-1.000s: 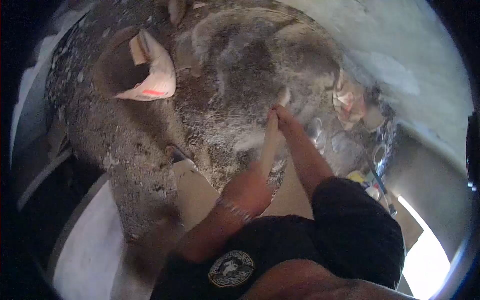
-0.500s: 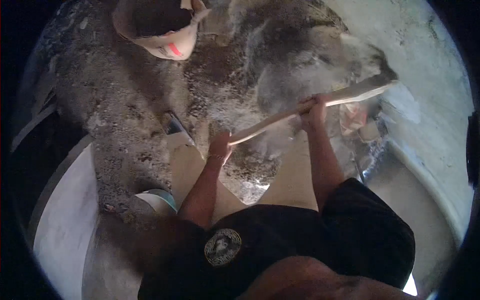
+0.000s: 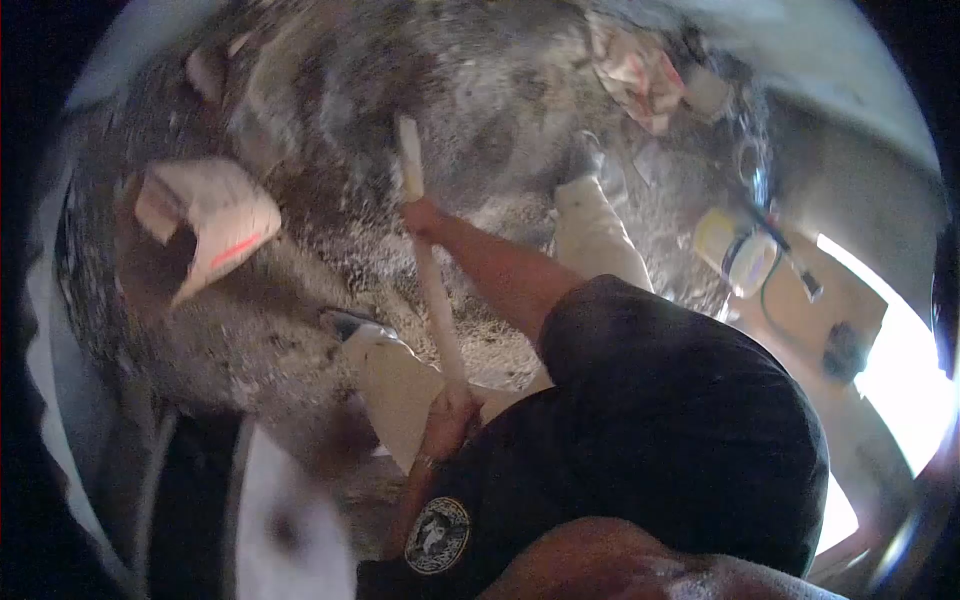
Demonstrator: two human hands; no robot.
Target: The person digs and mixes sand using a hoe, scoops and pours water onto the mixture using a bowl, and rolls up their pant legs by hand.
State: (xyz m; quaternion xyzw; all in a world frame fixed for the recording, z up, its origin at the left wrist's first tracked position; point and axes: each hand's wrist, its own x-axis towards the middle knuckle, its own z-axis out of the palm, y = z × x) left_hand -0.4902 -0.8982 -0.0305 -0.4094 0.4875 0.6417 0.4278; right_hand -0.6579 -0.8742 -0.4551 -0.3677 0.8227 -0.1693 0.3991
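A long pale wooden handle [image 3: 438, 310] slants up and away over the rough ground [image 3: 510, 350]. My right hand [image 3: 422, 218] is wrapped round its upper part. Lower down, close to my body, my left hand [image 3: 450, 420] grips the near end, with a bracelet at the wrist. Past my right hand, a pale stretch of the handle shows, and whatever lies beyond it is lost in blur and dust. To the left stands an open paper sack [image 3: 235, 215] with a red mark and a dark inside.
A crumpled paper sack [image 3: 640, 80] lies at the upper right, near the pale wall [image 3: 820, 50]. A yellow and white bucket [image 3: 735, 255] with a long tool across it stands at the right. My shoes [image 3: 355, 326] are on the loose ground, one farther forward.
The handle has swung from pointing right to pointing ahead and slightly left. My left hand has come nearer my body. The view has turned, bringing the bucket back into sight.
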